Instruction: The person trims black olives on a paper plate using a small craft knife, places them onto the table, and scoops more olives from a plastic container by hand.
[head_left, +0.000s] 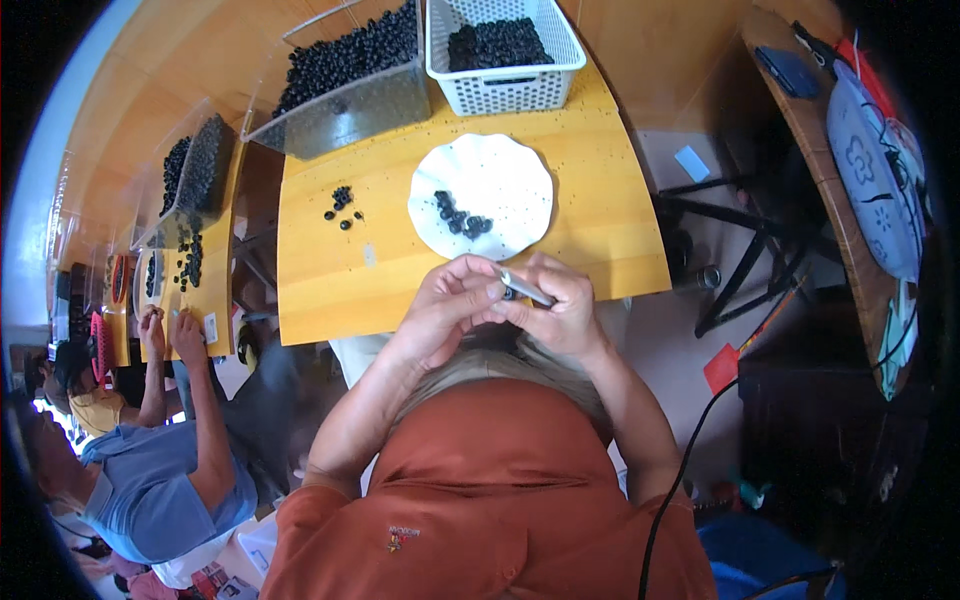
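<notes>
The small dark round piece [508, 294] appears pinched at the fingertips of your left hand [452, 308], above the near edge of the counter [320, 280], while your right hand [568, 306] is clamped on the slim grey tool [532, 289], your 2 hands close together. It should handle as light, firm and apt to roll or slip, so hold it by its sides, clear of the tool's tip. Your fingers hide most of it and its contact with that tip; beyond the white scalloped plate [505, 175], the clear bin [350, 125] is cut off at the top.
</notes>
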